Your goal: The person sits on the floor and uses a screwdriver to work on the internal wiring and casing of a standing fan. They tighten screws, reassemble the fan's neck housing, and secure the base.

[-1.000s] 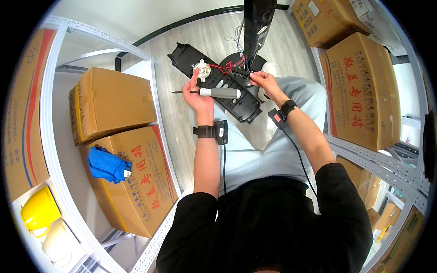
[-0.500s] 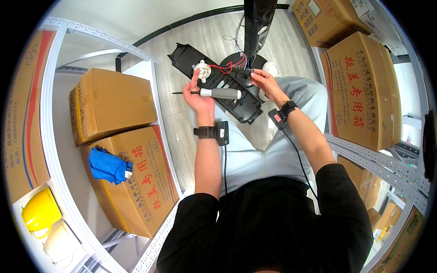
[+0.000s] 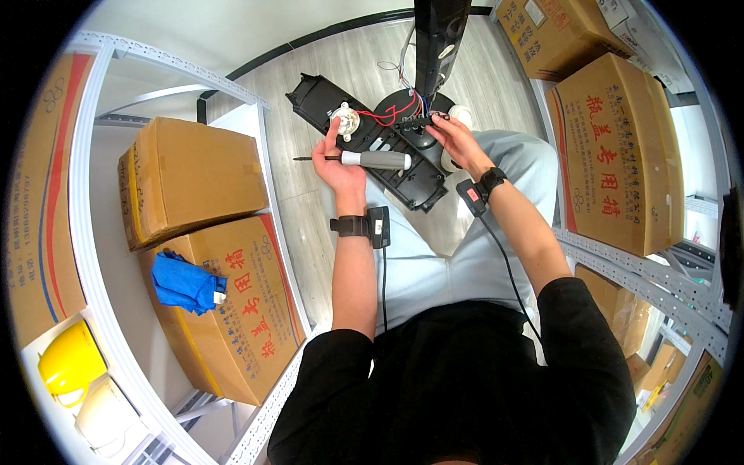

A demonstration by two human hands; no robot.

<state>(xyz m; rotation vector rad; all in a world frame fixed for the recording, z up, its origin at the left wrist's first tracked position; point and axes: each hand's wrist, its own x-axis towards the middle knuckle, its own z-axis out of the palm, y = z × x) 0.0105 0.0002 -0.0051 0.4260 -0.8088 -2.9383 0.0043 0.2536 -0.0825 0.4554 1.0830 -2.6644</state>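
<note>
My left hand (image 3: 341, 170) holds a screwdriver (image 3: 384, 160) with a grey and white handle; its dark shaft points left. The index finger of that hand reaches up to a round white part (image 3: 346, 122) with red wires. My right hand (image 3: 460, 142) pinches the end of a small dark strip (image 3: 412, 123), where wires gather; its exact kind is unclear. Beneath both hands lies a long black plastic housing (image 3: 411, 174), inner side up. Red wires (image 3: 385, 118) run between the round part and the strip.
Behind the housing stand a tall black column (image 3: 439, 54) and its round dark base (image 3: 387, 101). Shelves with cardboard boxes (image 3: 201, 174) flank me on both sides. A blue cloth (image 3: 184, 282) lies on one box, and a yellow helmet-like item (image 3: 71, 360) sits lower left.
My right hand has shifted slightly, and the dark strip in its fingers has turned to lie more level and show more of its length. My left hand and the screwdriver stay in place.
</note>
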